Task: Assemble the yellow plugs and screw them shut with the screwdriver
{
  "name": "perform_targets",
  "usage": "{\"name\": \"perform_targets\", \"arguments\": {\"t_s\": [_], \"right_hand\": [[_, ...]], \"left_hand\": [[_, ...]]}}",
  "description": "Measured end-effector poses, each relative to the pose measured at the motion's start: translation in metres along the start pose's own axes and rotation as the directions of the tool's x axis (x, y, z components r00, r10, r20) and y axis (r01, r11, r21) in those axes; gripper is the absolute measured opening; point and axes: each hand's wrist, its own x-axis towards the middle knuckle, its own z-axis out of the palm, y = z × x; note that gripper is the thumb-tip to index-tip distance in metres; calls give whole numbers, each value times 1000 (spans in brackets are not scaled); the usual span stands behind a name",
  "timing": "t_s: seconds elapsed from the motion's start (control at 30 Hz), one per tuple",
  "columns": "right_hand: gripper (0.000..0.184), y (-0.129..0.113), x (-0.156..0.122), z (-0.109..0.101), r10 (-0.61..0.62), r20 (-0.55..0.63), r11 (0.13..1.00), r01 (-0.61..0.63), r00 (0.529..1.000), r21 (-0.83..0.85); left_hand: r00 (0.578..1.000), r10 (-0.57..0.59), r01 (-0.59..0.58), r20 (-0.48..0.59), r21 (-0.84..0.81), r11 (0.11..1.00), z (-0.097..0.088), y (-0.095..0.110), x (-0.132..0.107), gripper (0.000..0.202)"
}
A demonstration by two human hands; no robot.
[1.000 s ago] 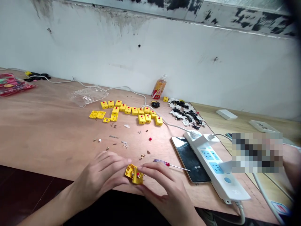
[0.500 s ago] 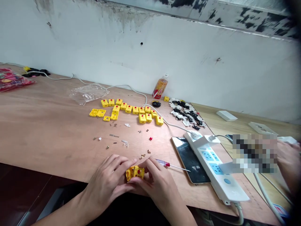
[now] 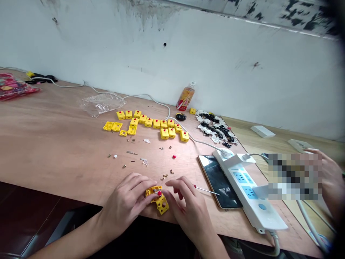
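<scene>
Near the front edge of the wooden table (image 3: 54,144), my left hand (image 3: 128,201) pinches a small yellow housing half (image 3: 152,191) with a red button on it. My right hand (image 3: 185,208) sits just to its right, fingers curled, holding a second yellow cover piece (image 3: 162,205) that has come apart from the first. A red-handled screwdriver (image 3: 206,190) lies on the table partly behind my right hand. Small brass screws and metal contacts (image 3: 140,158) are scattered just beyond both hands.
A row of assembled yellow boxes (image 3: 153,126) lies mid-table, with a pile of black and white parts (image 3: 215,131), a bottle (image 3: 185,98) and a plastic bag (image 3: 101,104) behind. A phone (image 3: 218,180) and white power strip (image 3: 248,190) lie right. Another person's hand (image 3: 331,180) is at far right.
The yellow box was held closed between both hands. It has now split into two pieces, the cover dropping toward my right hand, and both hands have shifted slightly toward the table edge.
</scene>
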Motion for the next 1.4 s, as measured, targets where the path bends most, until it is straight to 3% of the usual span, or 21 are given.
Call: {"name": "perform_targets", "arguments": {"t_s": [0.13, 0.23, 0.33, 0.43, 0.53, 0.63, 0.8, 0.9, 1.0, 1.07, 1.13, 1.2, 1.3, 1.4], "right_hand": [[22, 7, -2, -23, -232, 226, 973, 227, 946, 50], [21, 11, -3, -27, -294, 280, 955, 294, 914, 43], [24, 12, -5, -22, -308, 243, 950, 311, 920, 27], [24, 12, -8, -15, -315, 104, 949, 312, 943, 49], [28, 13, -5, -8, -266, 34, 959, 261, 963, 109], [32, 15, 2, -2, -202, 171, 972, 176, 964, 156], [41, 7, 13, -5, -51, 386, 986, -16, 921, 169], [36, -10, 24, -11, 20, 447, 997, -49, 895, 54], [28, -28, 38, -14, 74, 522, 988, 8, 850, -153], [23, -33, 45, -16, 93, 553, 978, 27, 828, -205], [21, -26, 46, -22, 61, 545, 987, 32, 836, -160], [24, -10, 38, -29, -15, 449, 994, 62, 893, -90], [33, 28, 13, -37, -5, 238, 982, 50, 971, -183], [37, 60, -12, -35, -26, 198, 956, 82, 980, -280]], "left_hand": [[985, -50, 57, 165, -37, 998, -3, -4, -1, 62], [970, -105, 117, 219, -43, 992, -2, -8, -5, 72], [968, -126, 144, 219, -69, 987, 0, -11, -7, 69], [965, -142, 163, 220, -78, 984, 1, -11, -8, 69], [955, -182, 205, 234, -79, 976, 3, -12, -8, 76], [957, -189, 212, 221, -85, 974, 4, -12, -8, 86], [960, -153, 176, 234, -78, 981, 2, -12, -8, 87], [958, -163, 186, 236, -80, 979, 1, -11, -7, 83], [960, -170, 195, 221, -96, 976, 1, -11, -5, 77], [961, -189, 213, 201, -104, 971, 1, -11, -5, 71], [963, -195, 217, 186, -106, 970, 0, -10, -6, 63], [973, -147, 165, 176, -93, 982, 0, -9, -7, 55], [988, -26, 33, 150, -48, 998, 2, -7, -9, 42], [991, 7, -4, 133, -22, 1000, 5, -5, -10, 34]]}}
